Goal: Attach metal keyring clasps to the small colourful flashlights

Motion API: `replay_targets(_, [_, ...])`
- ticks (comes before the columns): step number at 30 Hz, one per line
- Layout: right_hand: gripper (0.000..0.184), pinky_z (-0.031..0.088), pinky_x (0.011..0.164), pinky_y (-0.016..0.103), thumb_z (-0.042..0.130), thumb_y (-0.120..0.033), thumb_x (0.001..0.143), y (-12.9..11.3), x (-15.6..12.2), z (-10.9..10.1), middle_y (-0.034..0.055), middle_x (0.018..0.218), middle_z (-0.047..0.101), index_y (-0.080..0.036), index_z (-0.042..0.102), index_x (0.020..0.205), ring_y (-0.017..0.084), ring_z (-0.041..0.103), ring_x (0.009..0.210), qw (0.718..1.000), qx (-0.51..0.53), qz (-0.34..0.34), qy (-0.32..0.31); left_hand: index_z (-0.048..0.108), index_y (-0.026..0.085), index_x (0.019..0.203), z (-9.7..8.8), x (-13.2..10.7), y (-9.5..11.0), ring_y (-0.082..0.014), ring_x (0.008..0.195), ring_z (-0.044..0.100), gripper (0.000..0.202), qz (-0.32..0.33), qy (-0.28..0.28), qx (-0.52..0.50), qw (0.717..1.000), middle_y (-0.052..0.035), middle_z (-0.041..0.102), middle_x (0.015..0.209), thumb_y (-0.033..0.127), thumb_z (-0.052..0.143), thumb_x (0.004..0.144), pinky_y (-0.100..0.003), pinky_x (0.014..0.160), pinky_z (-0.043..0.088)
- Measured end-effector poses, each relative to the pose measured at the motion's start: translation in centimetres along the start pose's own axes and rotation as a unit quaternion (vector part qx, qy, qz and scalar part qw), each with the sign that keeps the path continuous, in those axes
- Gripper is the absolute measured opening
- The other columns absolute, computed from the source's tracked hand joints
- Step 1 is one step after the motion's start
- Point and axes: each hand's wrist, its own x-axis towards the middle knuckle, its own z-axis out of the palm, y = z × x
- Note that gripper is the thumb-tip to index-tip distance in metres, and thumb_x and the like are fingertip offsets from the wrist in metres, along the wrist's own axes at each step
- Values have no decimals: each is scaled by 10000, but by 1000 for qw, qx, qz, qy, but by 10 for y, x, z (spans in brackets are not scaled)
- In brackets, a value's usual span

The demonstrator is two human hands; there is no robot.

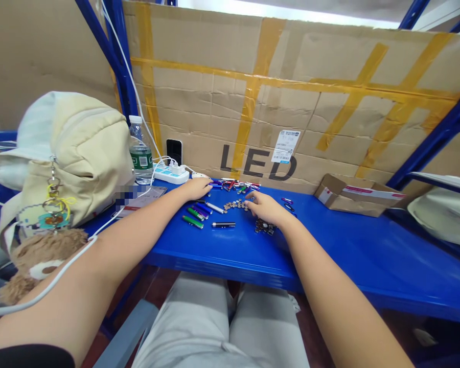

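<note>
Two bare forearms stretch forward over a blue metal shelf [368, 250] that serves as the work surface. The left hand [194, 189] lies palm down and loosely open, gripping nothing, its fingertips at the near edge of a pile of small coloured pen lights [237, 185] at the back of the shelf. The right hand [266, 207] is also palm down, with its fingers curled toward a heap of button cells [235, 205]. Whether it pinches one of them cannot be told at this size.

Behind everything stands a wall of flattened cardboard [329, 117], crossed with yellow tape and printed "LED". Blue steel uprights [115, 56] frame it on both sides. A cream fabric bag [72, 153] sits on the left of the shelf, with a brown plush toy [38, 260] hanging below it. An open cardboard box [352, 197] lies to the right, well apart from the hands.

Beside the bag stands a water bottle [141, 153], and just next to it a white power strip [171, 174]. A white cable [61, 271] trails across the left forearm.

Between the hands, several green, purple and white pen lights lie in a loose row [199, 212], and a single black one [223, 224] lies nearer the front edge. A second small cluster of cells [264, 227] sits just under the right wrist.
</note>
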Motion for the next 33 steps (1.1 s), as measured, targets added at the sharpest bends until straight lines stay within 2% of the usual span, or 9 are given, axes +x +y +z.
replay_targets(4, [308, 440, 629, 255, 468, -340, 893, 5, 3, 0, 55, 841, 684, -172, 593, 1119, 148, 602, 669, 1000, -7, -9, 12, 573, 186, 1234, 10, 6, -2, -242, 1219, 507, 450, 8, -41, 12, 999, -93, 563, 1324, 399, 354, 904, -342, 1032, 373])
replay_targets(8, [296, 445, 652, 257, 467, -324, 893, 4, 4, -1, 60, 850, 687, -167, 604, 1103, 152, 612, 693, 1000, -8, -10, 8, 650, 180, 1101, 10, 6, -3, -232, 1113, 560, 399, 36, -17, 19, 999, -95, 629, 1184, 387, 401, 869, -321, 997, 394])
replay_targets(13, [271, 446, 683, 254, 466, -311, 896, 1, 2, 0, 55, 836, 682, -162, 617, 1064, 147, 615, 711, 1000, -4, -21, 10, 597, 156, 1189, 5, 31, 7, -237, 1201, 501, 453, 54, 17, 31, 998, -119, 552, 1297, 402, 350, 899, -337, 1053, 342])
replay_targets(15, [270, 447, 673, 251, 460, -307, 900, 2, 2, -1, 54, 842, 683, -162, 614, 1066, 144, 615, 704, 1000, 1, -24, 9, 541, 135, 1260, 5, 46, 12, -247, 1244, 473, 503, 48, -15, 45, 998, -141, 512, 1354, 430, 340, 906, -345, 1062, 331])
replay_targets(17, [274, 449, 664, 248, 456, -311, 901, 5, 2, -1, 51, 849, 684, -167, 611, 1075, 144, 616, 703, 1000, 6, -29, 10, 509, 134, 1297, 7, 59, 16, -265, 1256, 470, 556, 11, -66, 54, 996, -157, 493, 1380, 488, 343, 901, -361, 1055, 338])
replay_targets(21, [279, 450, 673, 248, 468, -319, 896, 9, 2, -2, 47, 843, 686, -173, 613, 1084, 150, 618, 725, 999, 4, -40, 14, 545, 146, 1274, 16, 68, 22, -295, 1244, 493, 605, -7, -101, 55, 993, -166, 519, 1363, 558, 313, 897, -398, 1045, 349])
replay_targets(25, [258, 452, 695, 254, 470, -286, 894, 7, 2, -4, 52, 840, 691, -164, 625, 1060, 150, 618, 726, 999, 2, -42, 12, 399, 127, 1409, 18, 58, 28, -291, 1381, 330, 645, -10, -121, 59, 991, -161, 281, 1525, 525, 238, 928, -394, 1113, 264])
replay_targets(27, [251, 452, 701, 256, 471, -276, 893, 5, 0, -5, 55, 847, 694, -163, 627, 1053, 150, 618, 725, 999, 7, -40, 10, 366, 124, 1429, 14, 51, 29, -285, 1403, 288, 647, -9, -129, 60, 990, -154, 233, 1545, 512, 205, 937, -392, 1124, 242])
replay_targets(33, [269, 447, 718, 265, 464, -293, 893, 8, -1, -10, 66, 843, 692, -155, 628, 1055, 160, 619, 729, 999, 7, -46, 20, 578, 139, 1219, 2, 34, 26, -247, 1164, 546, 510, 42, -145, 83, 985, -152, 568, 1305, 441, 290, 926, -334, 1001, 375])
